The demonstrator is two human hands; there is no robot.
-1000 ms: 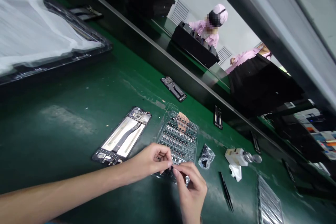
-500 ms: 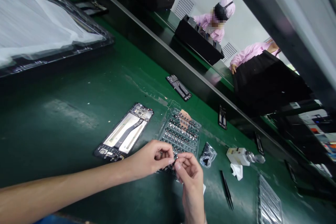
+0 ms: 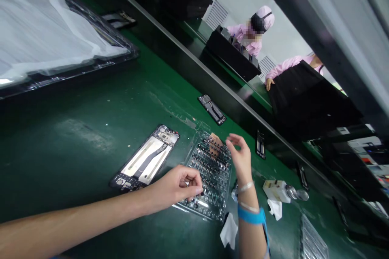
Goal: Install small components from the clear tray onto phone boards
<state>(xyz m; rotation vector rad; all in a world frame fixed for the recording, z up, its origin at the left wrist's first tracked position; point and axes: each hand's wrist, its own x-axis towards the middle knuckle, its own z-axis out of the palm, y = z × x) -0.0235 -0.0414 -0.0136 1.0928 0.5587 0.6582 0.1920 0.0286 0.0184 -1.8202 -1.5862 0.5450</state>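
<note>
My left hand (image 3: 186,183) is closed in a pinch over the lower left part of a clear plastic tray (image 3: 225,188). A tiny dark part (image 3: 202,193) shows at its fingertips, too small to identify. Rows of small dark and metallic components (image 3: 209,161) fill the tray. My right hand (image 3: 240,156) is raised beside the tray's upper right edge, thumb and bent fingers drawn together. Anything between those fingertips is too small to make out. Left of the tray lies an opened phone (image 3: 148,158), its circuit board and dark ribbon cable exposed.
More opened phones, one (image 3: 212,109) behind the tray and another (image 3: 260,144) farther right, lie along the raised bench edge. A bottle (image 3: 276,191), a white cloth (image 3: 229,231) and a clear tray (image 3: 314,238) are at right. A film-covered black tray (image 3: 100,64) stands left. Two people work beyond.
My right hand has left my left fingertips and moved up and right, baring its blue wristband. My left hand keeps its pinch over the tray. The view has shifted slightly.
</note>
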